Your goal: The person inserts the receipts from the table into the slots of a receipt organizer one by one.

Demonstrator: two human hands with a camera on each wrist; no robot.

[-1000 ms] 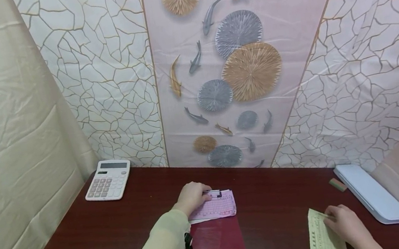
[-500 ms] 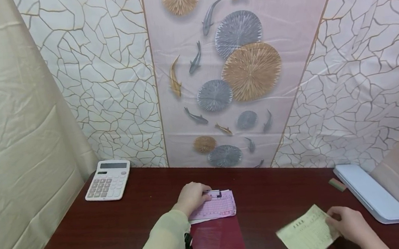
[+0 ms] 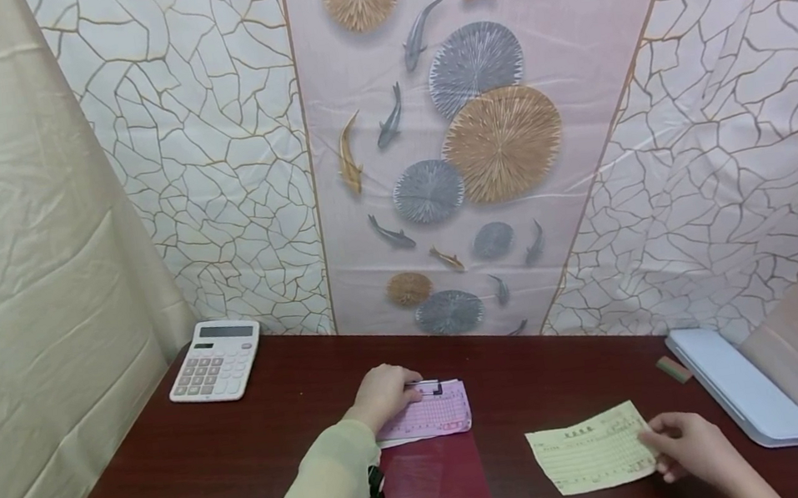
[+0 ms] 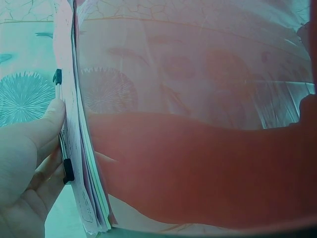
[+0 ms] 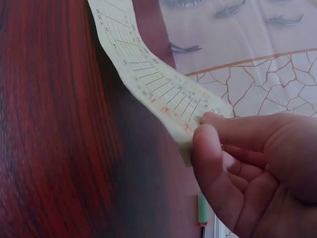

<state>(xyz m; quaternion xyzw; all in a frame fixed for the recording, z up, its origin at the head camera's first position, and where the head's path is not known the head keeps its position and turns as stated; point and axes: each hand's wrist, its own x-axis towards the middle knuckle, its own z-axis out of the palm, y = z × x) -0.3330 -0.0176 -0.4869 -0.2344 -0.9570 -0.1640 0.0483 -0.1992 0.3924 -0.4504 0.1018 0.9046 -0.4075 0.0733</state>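
Observation:
A translucent dark-red clip folder lies on the table in the head view, with a pink label near its lower corner. Pink printed forms sit at its top under a metal clip with black ends. My left hand grips that clip; the left wrist view shows thumb and fingers on the clip and the stacked paper edges. Farther right, my right hand pinches the right edge of a pale yellow form. In the right wrist view this form curves away from thumb and forefinger.
A white calculator lies at the back left. Toward the right edge rests a long light-blue case, with a small green-and-brown block beside it. Patterned curtains rise behind the dark wooden table.
The yellow form, held in my right hand, has turned from upright to lengthwise and swung left toward the folder. My left hand stays on the clip.

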